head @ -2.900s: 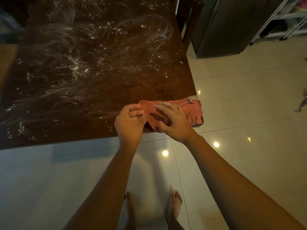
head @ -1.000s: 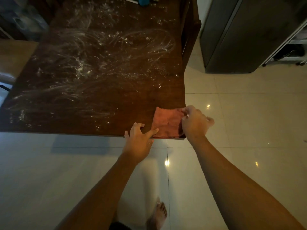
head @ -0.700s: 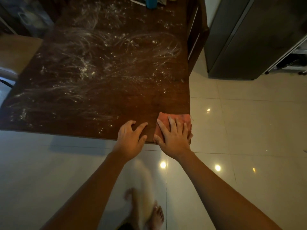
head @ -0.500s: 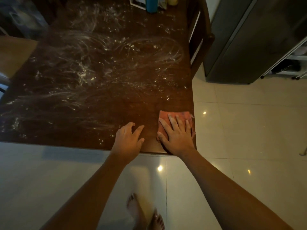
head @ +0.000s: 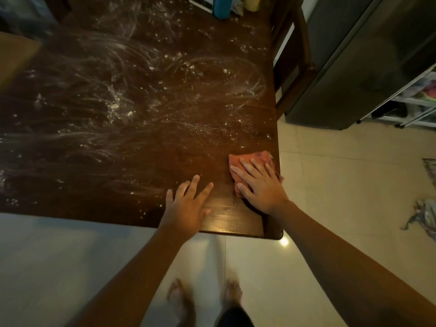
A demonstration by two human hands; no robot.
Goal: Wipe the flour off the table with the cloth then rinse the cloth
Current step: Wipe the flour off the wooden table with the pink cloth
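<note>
Wiping has barely begun: the right hand [head: 259, 185] presses flat-fingered on the folded cloth [head: 250, 158] at the table's [head: 231, 220] four-o'clock corner, the left hand [head: 186, 206] splayed and empty, seemingly resting beside it, so the next sweep must push toward the flour [head: 118, 107] at ten o'clock

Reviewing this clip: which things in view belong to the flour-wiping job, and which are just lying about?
Job: pink cloth, pressed flat by the right hand; flour smears; table; left hand, fingers spread, on the table.
Lying about: blue bottle, chair, dark fridge, crumpled rag on the floor.
</note>
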